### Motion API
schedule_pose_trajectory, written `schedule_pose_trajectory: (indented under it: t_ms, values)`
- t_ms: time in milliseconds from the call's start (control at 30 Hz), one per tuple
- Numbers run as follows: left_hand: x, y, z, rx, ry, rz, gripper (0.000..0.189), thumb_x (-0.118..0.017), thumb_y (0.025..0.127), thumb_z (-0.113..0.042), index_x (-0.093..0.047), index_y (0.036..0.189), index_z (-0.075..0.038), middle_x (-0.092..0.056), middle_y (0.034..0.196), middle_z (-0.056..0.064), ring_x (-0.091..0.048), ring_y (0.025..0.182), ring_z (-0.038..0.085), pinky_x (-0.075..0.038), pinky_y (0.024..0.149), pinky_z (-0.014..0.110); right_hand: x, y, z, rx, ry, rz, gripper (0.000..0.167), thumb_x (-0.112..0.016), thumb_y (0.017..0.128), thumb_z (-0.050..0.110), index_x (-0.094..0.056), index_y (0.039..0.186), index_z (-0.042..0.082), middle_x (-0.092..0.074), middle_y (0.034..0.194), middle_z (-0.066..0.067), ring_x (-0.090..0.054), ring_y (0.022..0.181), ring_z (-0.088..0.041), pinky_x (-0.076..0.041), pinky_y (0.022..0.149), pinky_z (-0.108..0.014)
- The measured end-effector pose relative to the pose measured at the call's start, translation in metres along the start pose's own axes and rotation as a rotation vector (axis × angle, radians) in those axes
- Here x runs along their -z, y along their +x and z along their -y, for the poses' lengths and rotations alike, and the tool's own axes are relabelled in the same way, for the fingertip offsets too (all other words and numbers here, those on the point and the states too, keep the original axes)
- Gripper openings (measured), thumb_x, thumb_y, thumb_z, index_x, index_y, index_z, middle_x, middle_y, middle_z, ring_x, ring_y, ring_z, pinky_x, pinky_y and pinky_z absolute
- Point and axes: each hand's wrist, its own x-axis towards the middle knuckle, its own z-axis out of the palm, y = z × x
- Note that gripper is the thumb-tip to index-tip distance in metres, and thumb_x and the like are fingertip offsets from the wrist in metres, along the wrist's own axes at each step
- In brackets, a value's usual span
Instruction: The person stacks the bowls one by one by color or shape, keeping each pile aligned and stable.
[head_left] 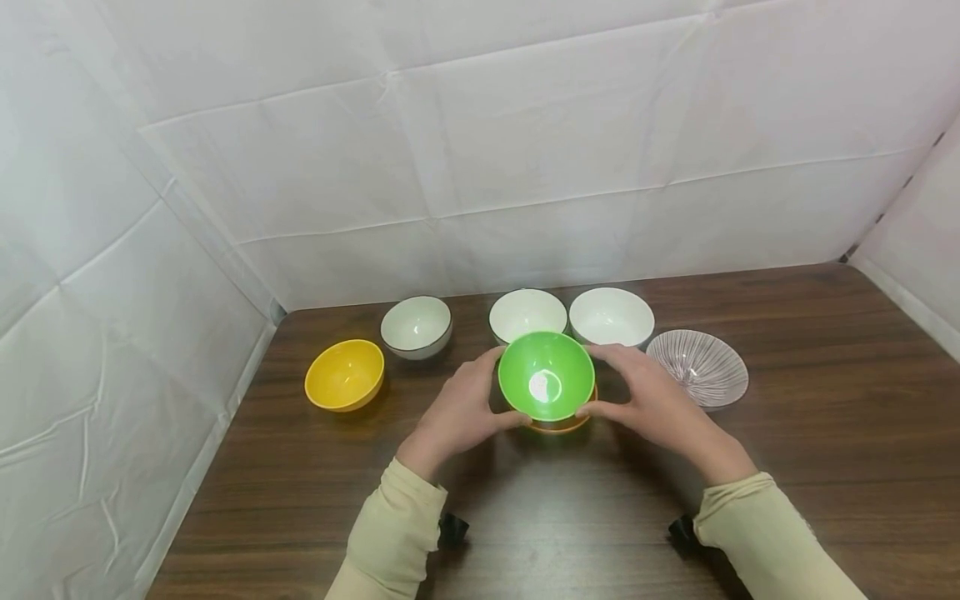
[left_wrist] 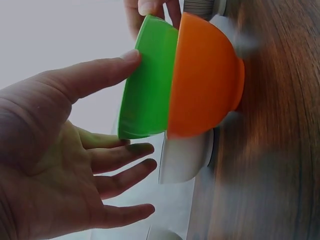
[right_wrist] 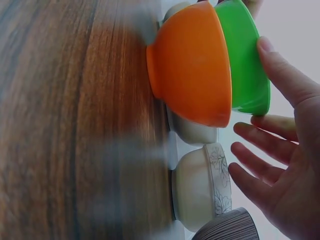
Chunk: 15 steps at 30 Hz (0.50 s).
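Both hands hold a green bowl point(head_left: 546, 367) from its two sides, and its lower part sits inside an orange bowl point(left_wrist: 205, 75). The orange bowl stands upright on the table, mostly hidden by the green one in the head view. My left hand point(head_left: 468, 404) pinches the green rim between thumb and index finger, its other fingers spread apart. On the opposite side, my right hand point(head_left: 648, 400) grips the rim likewise, thumb toward me and index finger behind. In the right wrist view, its remaining fingers reach out beside the bowls.
Behind the green bowl stand two white bowls, one at left point(head_left: 527, 312) and one at right point(head_left: 612, 315). A striped bowl point(head_left: 701, 367) lies near the right hand. Further left are a pale dark-rimmed bowl point(head_left: 417, 325) and a yellow bowl point(head_left: 345, 375). White sheeting point(head_left: 525, 142) surrounds the wooden table point(head_left: 847, 375).
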Motion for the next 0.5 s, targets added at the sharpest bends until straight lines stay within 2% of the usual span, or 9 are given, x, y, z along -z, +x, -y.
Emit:
schedule_pose_trajectory:
  t_ms: [200, 500]
  values:
    - [-0.0019, 0.0002, 0.0017, -0.021, 0.041, -0.001, 0.087, -0.086, 0.077, -0.034, -0.043, 0.148, -0.006, -0.055, 0.144, 0.011, -0.05, 0.133, 0.034, -0.041, 0.113, 0.052, -0.0013, -0.0005, -0.0024, 0.016, -0.022, 0.0, 0.071, -0.089, 0.07, 0.034, -0.062, 0.13, 0.007, -0.065, 0.13, -0.011, -0.058, 0.125, -0.032, -0.047, 0.106, -0.053]
    - [-0.0041, 0.0011, 0.0036, -0.015, 0.077, 0.011, 0.086, -0.084, 0.078, -0.039, -0.045, 0.148, -0.009, -0.056, 0.144, 0.008, -0.052, 0.131, 0.032, -0.042, 0.112, 0.052, -0.0009, -0.002, -0.0019, 0.016, -0.05, -0.001, 0.07, -0.088, 0.071, 0.039, -0.064, 0.128, 0.007, -0.065, 0.128, -0.011, -0.06, 0.124, -0.032, -0.049, 0.103, -0.055]
